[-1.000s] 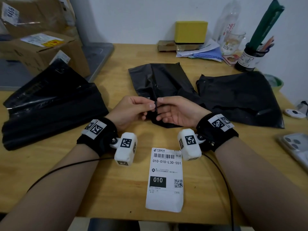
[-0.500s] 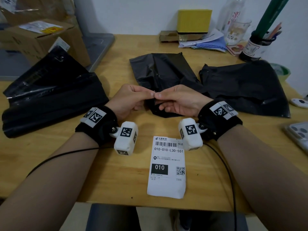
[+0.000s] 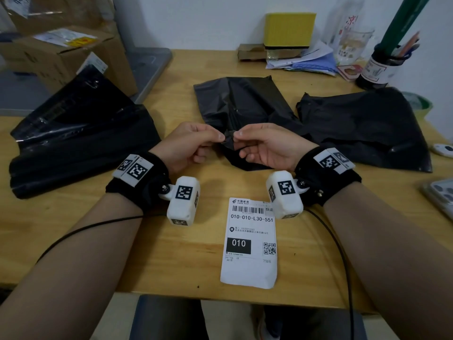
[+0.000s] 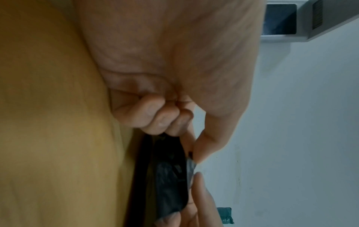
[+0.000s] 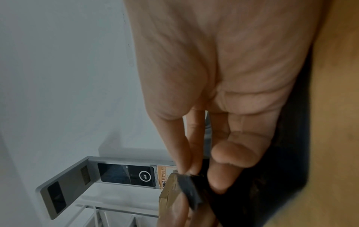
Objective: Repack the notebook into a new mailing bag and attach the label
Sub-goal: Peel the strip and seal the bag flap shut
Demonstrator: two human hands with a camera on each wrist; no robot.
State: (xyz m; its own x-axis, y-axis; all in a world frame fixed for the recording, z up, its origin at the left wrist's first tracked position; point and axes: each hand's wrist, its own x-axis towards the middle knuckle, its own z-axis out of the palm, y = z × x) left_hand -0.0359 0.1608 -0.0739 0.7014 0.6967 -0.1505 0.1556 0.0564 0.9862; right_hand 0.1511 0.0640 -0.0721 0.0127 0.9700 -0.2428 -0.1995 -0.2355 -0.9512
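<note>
A crumpled black mailing bag [image 3: 242,106] lies in the middle of the wooden table [image 3: 171,253], its near end lifted. My left hand [image 3: 188,143] and right hand [image 3: 267,146] pinch that near edge between thumb and forefinger, fingertips almost touching. The left wrist view shows the black plastic [image 4: 170,181] under my thumb; the right wrist view shows my thumb and forefinger closed on the bag's edge [image 5: 192,188]. A white shipping label [image 3: 250,241] lies flat near the front edge, between my wrists. No notebook is visible; a second black bag [image 3: 365,126] lies at the right.
A stack of black bags [image 3: 78,143] lies at the left, cardboard boxes [image 3: 66,52] behind it. A yellow box [image 3: 289,28], papers, a glass and a pen holder [image 3: 377,67] stand at the back. A phone [image 3: 441,195] lies at the right edge.
My hands stay at the bag's near edge; the fingertips have shifted slightly apart on the plastic. The head view has tilted a little.
</note>
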